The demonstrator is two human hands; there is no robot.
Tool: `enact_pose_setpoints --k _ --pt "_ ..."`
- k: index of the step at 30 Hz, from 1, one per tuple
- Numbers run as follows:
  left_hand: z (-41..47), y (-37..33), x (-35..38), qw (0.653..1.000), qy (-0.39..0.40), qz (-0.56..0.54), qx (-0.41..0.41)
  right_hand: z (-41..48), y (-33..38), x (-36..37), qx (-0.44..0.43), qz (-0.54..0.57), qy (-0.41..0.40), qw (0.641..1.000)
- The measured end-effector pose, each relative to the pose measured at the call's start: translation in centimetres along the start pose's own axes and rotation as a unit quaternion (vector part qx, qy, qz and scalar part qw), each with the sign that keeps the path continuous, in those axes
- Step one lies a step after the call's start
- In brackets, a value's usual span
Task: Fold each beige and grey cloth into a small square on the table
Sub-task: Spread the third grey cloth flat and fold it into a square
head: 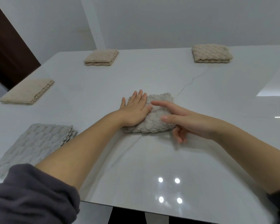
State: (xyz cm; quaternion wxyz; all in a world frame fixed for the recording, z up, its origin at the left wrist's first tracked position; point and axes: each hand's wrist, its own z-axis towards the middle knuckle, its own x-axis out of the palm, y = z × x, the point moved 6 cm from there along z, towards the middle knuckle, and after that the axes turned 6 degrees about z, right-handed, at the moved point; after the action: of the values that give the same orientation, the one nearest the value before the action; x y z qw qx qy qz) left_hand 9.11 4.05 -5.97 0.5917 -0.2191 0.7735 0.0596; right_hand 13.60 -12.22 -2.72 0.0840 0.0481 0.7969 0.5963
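The folded grey cloth [158,117] lies between my hands on the surface. My left hand [134,110] presses flat on its left half, fingers straight. My right hand [184,122] hovers at its right end, forefinger stretched over the top, gripping nothing. The larger grey cloth [34,147] lies left of my left forearm, so I judge the left hand reaches it first.
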Motion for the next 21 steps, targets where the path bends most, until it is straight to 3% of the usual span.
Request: enact_pose_setpoints --k 6,10,21 --pt "-0.2 -0.1 0.0 1.000 -0.002 0.014 0.003 0.6 -0.2 0.9 -0.004 0.034 0.025 0.999" --pt "-0.4 -0.3 -0.1 1.000 -0.012 0.013 -0.001 0.5 -0.3 -0.7 -0.004 0.042 -0.034 0.999" --pt "-0.6 -0.6 0.1 0.998 -0.048 0.027 -0.007 -0.5 -0.9 -0.9 0.019 0.073 -0.056 0.996"
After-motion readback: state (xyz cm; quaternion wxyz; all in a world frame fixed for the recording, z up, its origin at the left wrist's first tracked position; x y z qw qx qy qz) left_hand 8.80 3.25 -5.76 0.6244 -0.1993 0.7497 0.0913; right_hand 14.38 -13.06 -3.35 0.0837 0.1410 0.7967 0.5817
